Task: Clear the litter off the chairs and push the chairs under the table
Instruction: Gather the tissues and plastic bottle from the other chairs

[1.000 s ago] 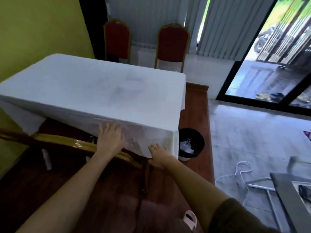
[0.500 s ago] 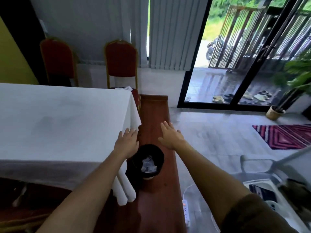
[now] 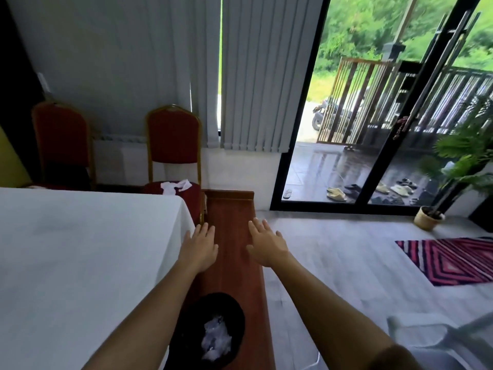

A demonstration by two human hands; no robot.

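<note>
Left hand [image 3: 199, 245] and right hand [image 3: 268, 244], both spread wide and empty, beside the desk [image 3: 80, 249]; crumpled paper [image 3: 176, 186] on chair [image 3: 173, 156].

The tablecloth [image 3: 80, 249] is smooth, matt white fabric. The nearer chair [image 3: 173, 140] has red cloth padding and a shiny gold-coloured frame; the litter [image 3: 176, 186] looks like crumpled white paper.

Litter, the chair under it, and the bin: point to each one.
litter [image 3: 176, 186]: head view, middle of the white crumpled paper.
chair [image 3: 173, 140]: head view, red backrest.
bin [image 3: 232, 313]: head view, black inner wall.
</note>
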